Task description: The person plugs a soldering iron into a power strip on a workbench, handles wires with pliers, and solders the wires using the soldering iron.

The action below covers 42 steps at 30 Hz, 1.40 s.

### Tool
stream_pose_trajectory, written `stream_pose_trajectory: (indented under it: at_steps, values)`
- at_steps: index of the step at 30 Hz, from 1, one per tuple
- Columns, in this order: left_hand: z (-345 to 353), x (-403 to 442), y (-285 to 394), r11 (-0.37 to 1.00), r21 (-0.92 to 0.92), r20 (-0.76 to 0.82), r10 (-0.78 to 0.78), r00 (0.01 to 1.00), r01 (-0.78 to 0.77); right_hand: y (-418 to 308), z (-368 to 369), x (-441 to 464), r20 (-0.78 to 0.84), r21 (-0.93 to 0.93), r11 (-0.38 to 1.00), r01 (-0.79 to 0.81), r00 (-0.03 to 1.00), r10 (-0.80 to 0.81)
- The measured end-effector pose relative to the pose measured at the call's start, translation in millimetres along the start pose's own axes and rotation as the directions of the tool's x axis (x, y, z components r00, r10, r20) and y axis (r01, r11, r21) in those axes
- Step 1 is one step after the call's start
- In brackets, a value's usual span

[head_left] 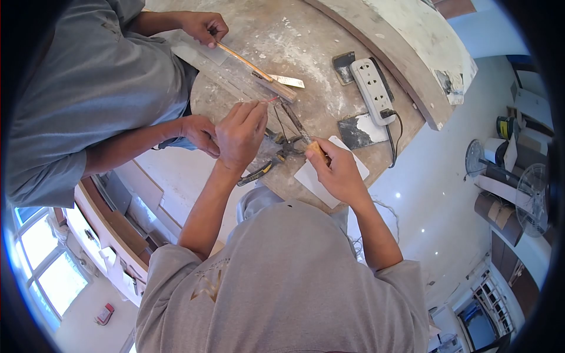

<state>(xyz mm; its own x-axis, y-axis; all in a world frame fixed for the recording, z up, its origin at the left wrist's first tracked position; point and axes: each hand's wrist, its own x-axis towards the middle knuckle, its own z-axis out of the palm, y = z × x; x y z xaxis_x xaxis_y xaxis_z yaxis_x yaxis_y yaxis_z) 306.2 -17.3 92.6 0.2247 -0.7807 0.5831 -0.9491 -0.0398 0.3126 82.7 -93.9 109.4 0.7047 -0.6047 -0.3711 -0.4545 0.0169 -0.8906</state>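
Note:
My left hand (pixel 240 134) is closed in a pinch above the worktable (pixel 235 82), with a thin reddish wire (pixel 272 100) showing at its fingertips. My right hand (pixel 338 173) grips the wooden handle of what looks like a soldering iron (pixel 301 129). Its dark, worn metal shaft points up and left, the tip close to a small wooden block (pixel 282 91). Between my hands lie pliers (pixel 259 173) with black and yellow handles, and other dark tools (pixel 287 144) beside them that I cannot make out. A white sheet (pixel 315 182) lies under my right hand.
At the left stands another person, whose one hand (pixel 206 26) holds a thin wooden stick (pixel 244 62) against the block. That person's other hand (pixel 200 134) is near my left wrist. A power strip (pixel 372 91) with a plugged-in black cord and a curved board (pixel 388 56) lie on the right.

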Motion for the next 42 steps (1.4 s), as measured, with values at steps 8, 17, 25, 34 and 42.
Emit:
stream_pose_trajectory:
  at_steps: [8,17,25,34,42]
  values:
    - [0,2,1,1.000,-0.013,0.024,0.000,1.000,0.000,-2,-1,0,-0.016,-0.003,1.000,0.009,1.000,-0.009]
    - [-1,1,-1,1.000,-0.005,0.048,0.017,0.999,-0.017,-6,0,-2,-0.060,-0.038,0.999,0.019,0.998,-0.022]
    - [0,1,0,1.000,-0.009,0.059,0.011,0.998,-0.011,-5,-1,-2,-0.067,-0.054,0.998,0.043,0.997,-0.046]
    - [6,0,-4,1.000,-0.018,0.079,0.014,0.997,-0.013,-4,-1,3,-0.063,-0.050,0.999,0.023,0.998,-0.026]
    - [16,5,-7,1.000,-0.024,0.113,-0.012,0.994,0.015,6,-1,13,-0.092,-0.068,0.997,0.045,0.995,-0.051]
